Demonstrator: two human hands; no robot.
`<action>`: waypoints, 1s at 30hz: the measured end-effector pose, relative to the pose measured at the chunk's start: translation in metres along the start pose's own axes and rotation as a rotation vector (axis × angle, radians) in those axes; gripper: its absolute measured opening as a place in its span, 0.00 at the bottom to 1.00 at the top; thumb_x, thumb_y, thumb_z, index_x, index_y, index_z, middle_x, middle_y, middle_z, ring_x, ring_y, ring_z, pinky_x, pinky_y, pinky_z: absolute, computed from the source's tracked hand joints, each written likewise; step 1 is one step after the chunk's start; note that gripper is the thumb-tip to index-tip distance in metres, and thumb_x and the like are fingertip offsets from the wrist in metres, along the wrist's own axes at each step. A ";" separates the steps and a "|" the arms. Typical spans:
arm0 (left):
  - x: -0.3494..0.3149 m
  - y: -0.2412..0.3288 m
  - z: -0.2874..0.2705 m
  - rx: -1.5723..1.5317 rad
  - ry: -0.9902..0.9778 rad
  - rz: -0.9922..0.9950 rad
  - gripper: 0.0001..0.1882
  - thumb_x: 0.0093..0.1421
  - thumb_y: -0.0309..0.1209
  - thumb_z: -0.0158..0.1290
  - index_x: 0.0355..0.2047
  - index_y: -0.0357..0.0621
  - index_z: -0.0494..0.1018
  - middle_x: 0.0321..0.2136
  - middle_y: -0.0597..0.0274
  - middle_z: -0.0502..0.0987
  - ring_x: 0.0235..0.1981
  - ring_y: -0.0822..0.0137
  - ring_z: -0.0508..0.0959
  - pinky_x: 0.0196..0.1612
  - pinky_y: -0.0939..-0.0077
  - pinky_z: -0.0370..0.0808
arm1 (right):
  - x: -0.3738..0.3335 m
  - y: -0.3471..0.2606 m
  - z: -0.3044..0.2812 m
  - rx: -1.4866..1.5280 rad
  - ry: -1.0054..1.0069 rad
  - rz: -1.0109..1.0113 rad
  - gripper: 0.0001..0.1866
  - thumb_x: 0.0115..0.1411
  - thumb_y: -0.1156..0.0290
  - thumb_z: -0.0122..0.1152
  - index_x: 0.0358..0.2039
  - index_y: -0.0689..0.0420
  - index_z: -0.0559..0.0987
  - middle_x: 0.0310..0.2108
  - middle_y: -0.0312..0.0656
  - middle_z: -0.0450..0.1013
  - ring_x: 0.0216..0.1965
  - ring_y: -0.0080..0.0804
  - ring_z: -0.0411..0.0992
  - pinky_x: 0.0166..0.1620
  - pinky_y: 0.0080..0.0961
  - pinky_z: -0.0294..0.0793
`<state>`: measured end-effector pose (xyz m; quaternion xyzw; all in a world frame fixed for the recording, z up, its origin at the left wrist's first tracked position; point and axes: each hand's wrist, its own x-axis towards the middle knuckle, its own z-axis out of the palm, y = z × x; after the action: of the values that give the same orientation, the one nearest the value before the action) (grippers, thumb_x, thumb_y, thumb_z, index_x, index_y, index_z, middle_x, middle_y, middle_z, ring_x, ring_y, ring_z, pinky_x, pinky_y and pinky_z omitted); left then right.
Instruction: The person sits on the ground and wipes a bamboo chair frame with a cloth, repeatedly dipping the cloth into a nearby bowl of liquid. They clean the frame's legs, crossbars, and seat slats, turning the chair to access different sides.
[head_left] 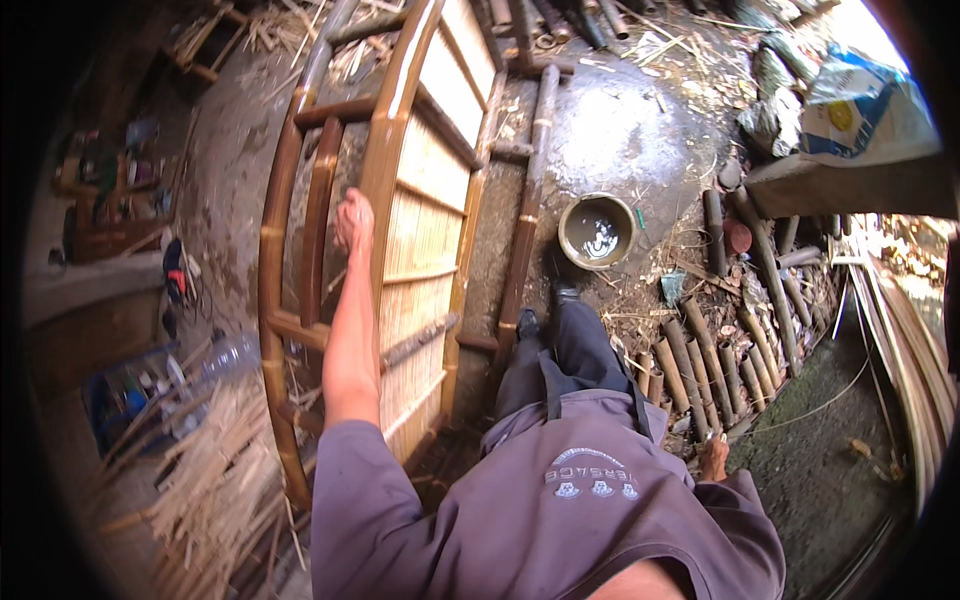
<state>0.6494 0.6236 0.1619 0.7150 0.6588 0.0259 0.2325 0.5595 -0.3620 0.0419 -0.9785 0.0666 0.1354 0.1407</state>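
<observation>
A large bamboo bench, with brown pole framing and a pale slatted panel, stands tilted up on my left. My left arm reaches forward along it, and my left hand is closed against the thick bamboo rail at the panel's edge. Low on the right, beside my hip, is my right hand. Its fingers look curled; whatever they hold is too small to make out. Cut bamboo tubes lie in a row just ahead of that hand.
Ahead of my feet sits a round basin with water in it. Split bamboo strips heap up at lower left near a blue crate. Long strips lean at the right. A white and blue sack rests on a ledge.
</observation>
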 end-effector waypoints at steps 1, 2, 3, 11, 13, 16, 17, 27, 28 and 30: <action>-0.001 -0.003 0.004 0.016 0.003 -0.018 0.37 0.62 0.53 0.26 0.47 0.37 0.76 0.50 0.39 0.73 0.54 0.40 0.71 0.56 0.44 0.62 | 0.004 0.015 -0.006 -0.148 -0.018 -0.201 0.16 0.62 0.58 0.48 0.31 0.59 0.75 0.20 0.45 0.69 0.22 0.49 0.68 0.27 0.41 0.66; 0.001 -0.010 0.009 0.015 -0.006 -0.050 0.37 0.61 0.53 0.26 0.47 0.38 0.76 0.50 0.40 0.74 0.54 0.41 0.71 0.56 0.44 0.62 | 0.012 0.027 -0.010 -0.291 -0.054 -0.407 0.17 0.63 0.58 0.48 0.32 0.59 0.75 0.20 0.45 0.69 0.21 0.48 0.67 0.27 0.41 0.66; 0.009 -0.023 0.025 0.000 -0.022 -0.054 0.37 0.61 0.53 0.26 0.47 0.38 0.76 0.49 0.40 0.74 0.54 0.41 0.71 0.56 0.44 0.62 | 0.040 0.042 -0.015 -0.351 -0.105 -0.475 0.18 0.65 0.55 0.46 0.31 0.58 0.74 0.19 0.39 0.67 0.21 0.40 0.66 0.25 0.41 0.64; -0.011 -0.060 0.009 -0.411 0.371 0.557 0.25 0.63 0.48 0.44 0.46 0.38 0.75 0.45 0.43 0.76 0.50 0.45 0.73 0.54 0.48 0.65 | 0.213 -0.317 0.029 0.218 -0.351 -0.240 0.20 0.65 0.56 0.50 0.46 0.58 0.77 0.27 0.43 0.74 0.28 0.31 0.71 0.34 0.30 0.69; -0.051 -0.083 0.009 -0.263 0.568 0.653 0.21 0.64 0.42 0.47 0.49 0.41 0.72 0.52 0.46 0.71 0.54 0.48 0.69 0.55 0.50 0.64 | 0.240 -0.376 0.040 0.158 -0.426 -0.276 0.22 0.66 0.53 0.49 0.47 0.58 0.77 0.35 0.52 0.77 0.35 0.42 0.74 0.40 0.35 0.71; -0.113 -0.165 -0.018 0.038 0.610 0.413 0.25 0.64 0.44 0.44 0.56 0.42 0.68 0.60 0.48 0.62 0.61 0.51 0.63 0.63 0.49 0.54 | 0.261 -0.436 0.065 0.211 -0.528 -0.444 0.22 0.66 0.51 0.48 0.46 0.57 0.76 0.34 0.52 0.76 0.37 0.42 0.75 0.39 0.35 0.72; -0.135 -0.203 -0.025 0.171 0.579 0.254 0.29 0.65 0.49 0.39 0.59 0.44 0.65 0.62 0.46 0.60 0.64 0.52 0.60 0.66 0.49 0.49 | 0.262 -0.448 0.068 0.194 -0.559 -0.445 0.22 0.66 0.51 0.47 0.46 0.57 0.76 0.33 0.51 0.76 0.37 0.43 0.75 0.38 0.35 0.72; -0.185 -0.309 -0.045 0.233 0.294 -0.215 0.35 0.67 0.56 0.28 0.58 0.42 0.66 0.58 0.48 0.68 0.59 0.47 0.66 0.62 0.54 0.58 | 0.329 -0.257 0.145 0.407 -0.713 0.023 0.19 0.65 0.53 0.48 0.41 0.57 0.75 0.26 0.40 0.71 0.28 0.32 0.67 0.35 0.25 0.69; -0.185 -0.309 -0.048 0.226 0.291 -0.201 0.35 0.67 0.56 0.28 0.58 0.42 0.67 0.58 0.48 0.68 0.59 0.46 0.66 0.61 0.54 0.59 | 0.343 -0.224 0.142 0.744 -0.895 0.171 0.19 0.65 0.52 0.47 0.41 0.56 0.74 0.27 0.39 0.71 0.28 0.32 0.67 0.35 0.26 0.69; -0.182 -0.296 -0.045 0.235 0.307 -0.217 0.35 0.67 0.57 0.28 0.59 0.43 0.66 0.58 0.49 0.68 0.58 0.46 0.66 0.60 0.54 0.60 | 0.371 -0.160 0.137 1.348 -1.181 0.695 0.20 0.65 0.49 0.46 0.40 0.53 0.74 0.29 0.38 0.71 0.29 0.31 0.67 0.33 0.27 0.69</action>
<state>0.3352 0.4704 0.1429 0.6498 0.7581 0.0322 0.0460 0.9067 -0.2039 -0.1488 -0.3914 0.3352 0.5739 0.6364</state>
